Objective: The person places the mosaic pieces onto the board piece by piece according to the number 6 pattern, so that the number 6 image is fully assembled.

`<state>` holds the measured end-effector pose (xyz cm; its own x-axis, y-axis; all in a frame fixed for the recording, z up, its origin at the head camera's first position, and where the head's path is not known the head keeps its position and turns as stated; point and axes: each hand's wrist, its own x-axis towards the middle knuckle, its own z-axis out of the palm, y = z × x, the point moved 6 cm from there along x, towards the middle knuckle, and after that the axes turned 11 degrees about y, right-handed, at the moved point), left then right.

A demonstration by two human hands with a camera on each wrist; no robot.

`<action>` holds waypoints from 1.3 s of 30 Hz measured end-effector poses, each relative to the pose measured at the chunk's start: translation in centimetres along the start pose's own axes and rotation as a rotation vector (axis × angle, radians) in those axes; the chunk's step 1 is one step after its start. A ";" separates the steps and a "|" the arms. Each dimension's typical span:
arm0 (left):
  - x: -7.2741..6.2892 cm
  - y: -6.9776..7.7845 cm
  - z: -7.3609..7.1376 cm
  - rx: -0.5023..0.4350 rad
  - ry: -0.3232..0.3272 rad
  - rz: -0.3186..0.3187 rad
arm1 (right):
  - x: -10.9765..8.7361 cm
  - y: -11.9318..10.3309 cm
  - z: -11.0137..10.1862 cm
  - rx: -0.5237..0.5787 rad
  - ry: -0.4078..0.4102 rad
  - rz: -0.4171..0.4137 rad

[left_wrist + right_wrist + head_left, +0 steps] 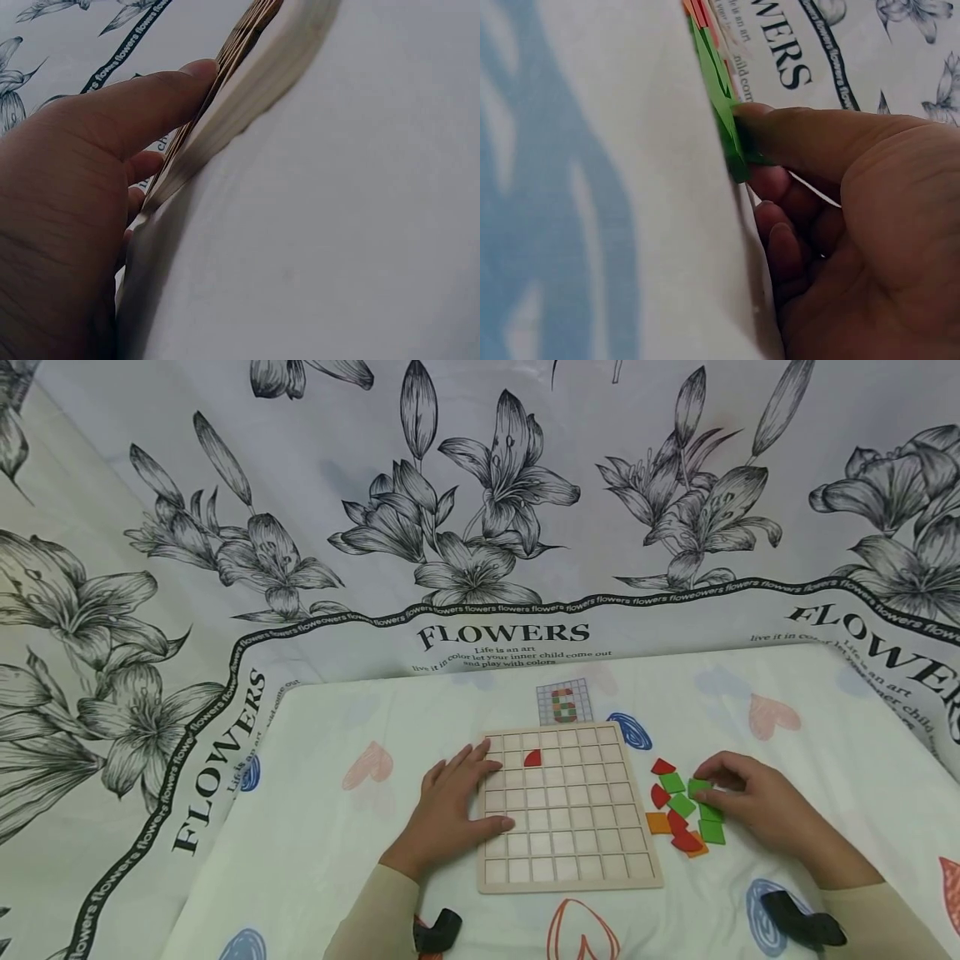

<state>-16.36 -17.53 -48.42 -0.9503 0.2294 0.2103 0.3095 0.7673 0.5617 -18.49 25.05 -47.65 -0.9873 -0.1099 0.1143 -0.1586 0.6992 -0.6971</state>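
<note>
A square wooden grid board (566, 877) lies flat with one red quarter-round tile (532, 758) in a cell near its top. Along the board's left edge rests my left hand (450, 802), fingers spread and thumb reaching onto the grid; the left wrist view shows the thumb (169, 101) over the board's rim (247, 97). To the right of the board, my right hand (757, 802) pinches a green square tile (697, 787) between thumb and forefinger at the edge of a loose pile. Its other fingers are curled in the right wrist view, near green tiles (721, 97).
Around the held tile lie several green squares (712, 832), red quarter-rounds (660, 796) and orange tiles (658, 823). A small printed pattern card (547, 695) touches the board's far edge. A flower-printed cloth (300, 502) rises behind the table.
</note>
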 end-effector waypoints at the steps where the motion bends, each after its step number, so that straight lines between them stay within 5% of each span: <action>1: 0.0 0.0 0.0 0.003 -0.001 -0.001 | 0.0 0.0 -0.1 -0.003 0.006 0.004; 13: 0.1 0.4 -0.1 -0.006 -0.001 0.001 | -0.2 -0.4 -0.9 0.030 0.087 0.021; 39: 0.1 0.1 0.0 -0.005 -0.012 -0.017 | 0.8 -3.8 -0.9 0.178 0.086 -0.052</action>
<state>-16.37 -17.40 -48.34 -0.9558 0.2235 0.1908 0.2932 0.7681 0.5692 -18.69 22.91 -44.24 -0.9751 -0.0761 0.2082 -0.2148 0.5576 -0.8019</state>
